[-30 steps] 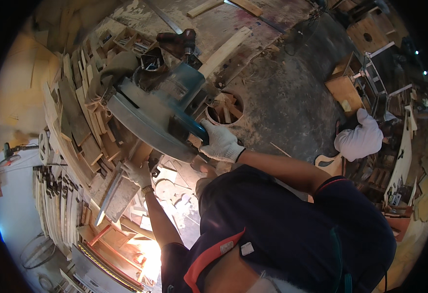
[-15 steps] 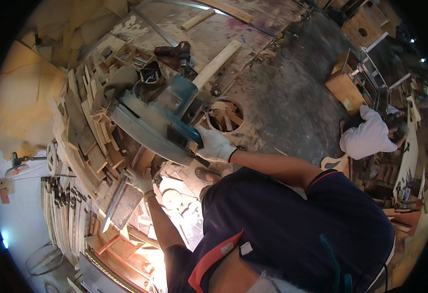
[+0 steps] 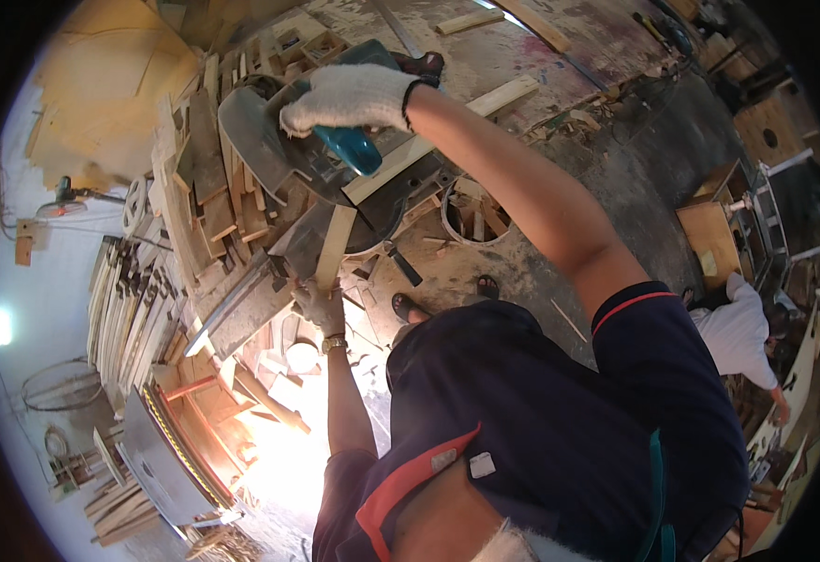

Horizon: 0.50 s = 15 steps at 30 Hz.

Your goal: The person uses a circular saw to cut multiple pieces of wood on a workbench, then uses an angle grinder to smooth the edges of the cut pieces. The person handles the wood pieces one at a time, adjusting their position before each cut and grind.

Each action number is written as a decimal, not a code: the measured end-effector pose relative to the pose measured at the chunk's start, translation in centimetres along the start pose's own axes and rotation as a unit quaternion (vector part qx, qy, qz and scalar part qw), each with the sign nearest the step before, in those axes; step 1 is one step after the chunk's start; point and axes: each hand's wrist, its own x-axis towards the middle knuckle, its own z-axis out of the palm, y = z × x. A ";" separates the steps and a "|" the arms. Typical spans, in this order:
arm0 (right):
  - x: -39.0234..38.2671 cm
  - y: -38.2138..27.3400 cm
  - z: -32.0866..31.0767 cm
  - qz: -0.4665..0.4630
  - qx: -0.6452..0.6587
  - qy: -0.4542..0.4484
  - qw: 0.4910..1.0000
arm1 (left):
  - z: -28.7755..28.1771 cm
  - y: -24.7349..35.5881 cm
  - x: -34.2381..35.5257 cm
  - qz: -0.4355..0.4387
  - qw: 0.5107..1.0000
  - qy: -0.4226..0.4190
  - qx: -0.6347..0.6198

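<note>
A miter saw with a grey blade guard (image 3: 251, 126) stands before me, its head raised. My right hand (image 3: 354, 98), in a white knit glove, is closed over the saw's teal handle (image 3: 352, 150). My gloved left hand (image 3: 321, 307) grips the near end of a short wooden strip (image 3: 336, 245) lying on the saw base (image 3: 309, 234). Beyond it, a longer pale wooden board (image 3: 447, 136) runs away to the upper right. The saw's black clamp lever (image 3: 403, 266) sticks out toward me.
A round bin (image 3: 451, 220) of wood offcuts stands right of the saw. Planks (image 3: 208, 173) are stacked at its left, with a cordless drill (image 3: 421, 66) behind. Another person (image 3: 733, 328) crouches at far right beside a wooden cabinet (image 3: 709, 234). Bright light falls on scraps below my left hand.
My right hand has lifted the saw head up and away from the base, uncovering the wooden strip. My left hand stays beside the saw. The whole view has shifted.
</note>
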 end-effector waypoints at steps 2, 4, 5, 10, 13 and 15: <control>1.9 3.5 1.7 -0.103 0.155 0.060 0.981 | 0.2 1.6 -2.2 -0.022 1.000 0.015 -0.001; 0.9 6.5 3.2 -0.126 0.261 0.094 0.952 | -0.5 3.3 -4.3 -0.091 0.995 -0.037 -0.033; -0.7 7.1 4.7 -0.049 0.301 0.112 0.946 | -1.3 4.3 -5.2 -0.060 0.995 0.000 -0.080; -6.9 25.9 17.1 -0.050 -0.150 0.170 0.973 | -1.8 8.1 -7.2 -0.005 0.986 -0.117 -0.119; -11.0 25.6 19.8 0.305 0.415 -0.047 0.856 | -2.8 9.9 -7.5 0.048 0.976 -0.142 -0.159; -13.6 27.1 18.4 0.309 0.423 -0.025 0.851 | -3.3 11.4 -6.0 0.120 0.956 -0.165 -0.209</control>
